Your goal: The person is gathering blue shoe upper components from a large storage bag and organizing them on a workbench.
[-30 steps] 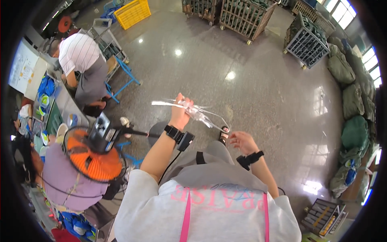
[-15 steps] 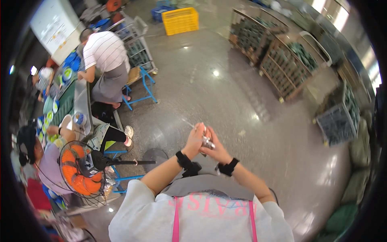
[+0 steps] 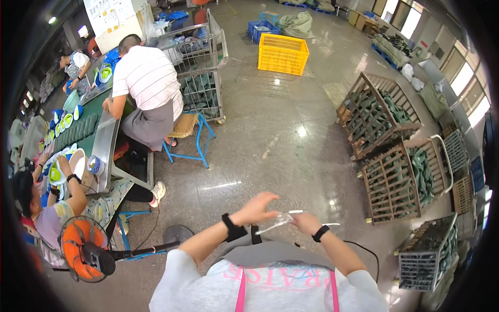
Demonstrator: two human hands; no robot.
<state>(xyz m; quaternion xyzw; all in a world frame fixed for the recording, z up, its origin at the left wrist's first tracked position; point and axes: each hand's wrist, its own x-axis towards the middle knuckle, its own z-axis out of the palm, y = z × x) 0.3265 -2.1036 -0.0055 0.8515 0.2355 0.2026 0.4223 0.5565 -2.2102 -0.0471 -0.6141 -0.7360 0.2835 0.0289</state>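
Note:
My left hand [image 3: 257, 208] is held out in front of my waist, its fingers stretched and apart, holding nothing that I can see. Between my hands hangs a clear, crumpled piece of plastic [image 3: 283, 218], with thin white strips showing around it. The closed fingers of my right hand [image 3: 307, 224] grip this plastic at its right end. What exactly it is cannot be made out. Black bands circle both wrists, and a grey apron [image 3: 270, 253] covers my waist below.
On the left, people work at a long table [image 3: 110, 136] with green and white items. An orange fan [image 3: 83, 248] stands nearby, beside a blue-legged stool [image 3: 189, 130]. A yellow crate [image 3: 283, 54] sits ahead. Slatted carts [image 3: 392, 182] with green goods line the right.
My hands were together on a shiny, crumpled thing; now they are apart, left fingers spread, right hand on clear plastic. The view has shifted, showing more of the room ahead.

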